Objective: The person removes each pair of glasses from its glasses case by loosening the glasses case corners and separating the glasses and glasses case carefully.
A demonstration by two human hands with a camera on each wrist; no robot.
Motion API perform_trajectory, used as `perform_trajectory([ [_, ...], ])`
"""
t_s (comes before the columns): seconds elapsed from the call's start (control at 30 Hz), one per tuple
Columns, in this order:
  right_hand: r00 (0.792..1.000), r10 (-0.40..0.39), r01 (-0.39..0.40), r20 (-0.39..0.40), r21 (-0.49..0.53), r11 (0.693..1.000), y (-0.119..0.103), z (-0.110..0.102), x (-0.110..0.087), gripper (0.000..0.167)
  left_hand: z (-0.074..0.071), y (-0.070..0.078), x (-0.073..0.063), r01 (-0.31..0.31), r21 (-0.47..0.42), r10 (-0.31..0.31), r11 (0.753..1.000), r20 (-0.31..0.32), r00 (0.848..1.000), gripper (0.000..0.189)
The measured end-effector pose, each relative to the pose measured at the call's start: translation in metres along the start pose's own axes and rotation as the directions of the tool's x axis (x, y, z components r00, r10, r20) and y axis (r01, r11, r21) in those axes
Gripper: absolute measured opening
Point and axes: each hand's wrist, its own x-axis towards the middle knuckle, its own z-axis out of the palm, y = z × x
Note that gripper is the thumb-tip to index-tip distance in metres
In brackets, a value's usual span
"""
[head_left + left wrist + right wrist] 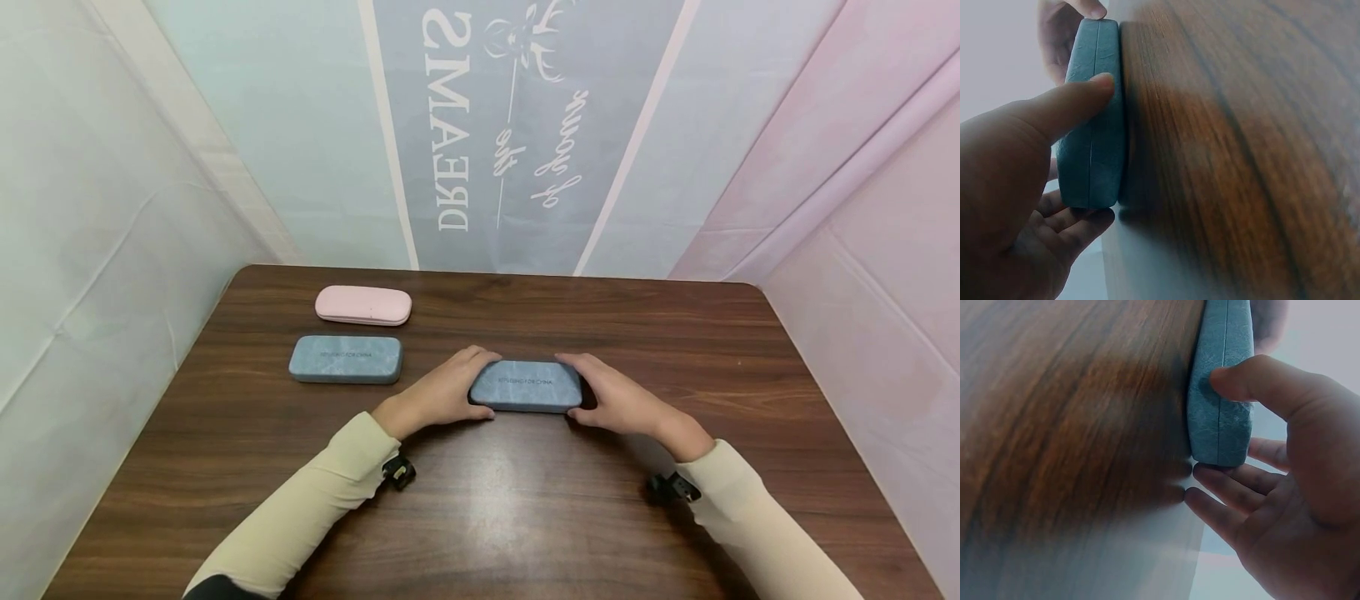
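I see glossy wood grain on the bench (525, 517); the blue cases (525, 387) look matt, finely veined, the pink case (363, 305) smooth, the backdrop (300, 125) creased cloth.

Three cases (346, 367) on one table (712, 350)

The three comprise two blue cases (346, 367) (527, 401) and one pink case (363, 305). Two hands (450, 387) (622, 400) are in view, along with two pale sleeves (300, 496) (757, 517) and two small black devices (399, 472) (671, 488), one per wrist. The backdrop (315, 125) carries one deer's head (517, 37), one word in capitals (450, 125) and two pale stripes (388, 125) (648, 108).
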Motion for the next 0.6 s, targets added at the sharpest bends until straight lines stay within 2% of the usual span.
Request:
perform_trajectory([
  [0.33, 0.998, -0.027, 0.027, -0.048, 0.003, 1.000, -0.002, 0.005, 0.004, 0.089, 0.001, -0.004, 0.002, -0.003, -0.035, 0.003, 0.999, 0.005, 1.000, 0.084],
  [0.6, 0.999, -0.012, 0.012, -0.030, 0.001, 1.000, -0.006, 0.009, 0.011, 0.092, 0.002, -0.007, 0.002, 0.013, -0.056, -0.013, 0.998, -0.002, 1.000, 0.084],
])
